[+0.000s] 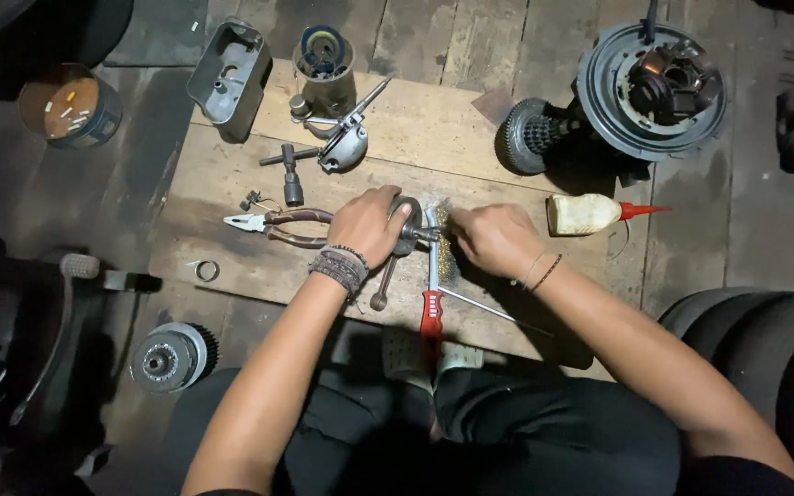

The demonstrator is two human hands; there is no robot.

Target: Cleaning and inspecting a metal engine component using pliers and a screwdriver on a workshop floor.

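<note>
My left hand [368, 226] is closed around a dark round metal part [409, 224] with a short shaft, held over a wooden board [470, 129]. My right hand [498, 239] is curled just right of that part, gripping something at the shaft's end that its fingers hide; a wire brush [444, 248] lies under and beside it. A red-handled screwdriver [431, 303] lies below the two hands, pointing away from me. A metal rod [384, 285] sticks out from under my left hand.
Pliers [273, 223] lie left of my left hand. A T-shaped socket tool [290, 170], a grey metal casing [228, 75] and a cylinder [325, 64] sit farther back. A squeeze bottle with a red nozzle [590, 213], an engine assembly [636, 92], a clutch gear [170, 356] and a tin [71, 106] surround the board.
</note>
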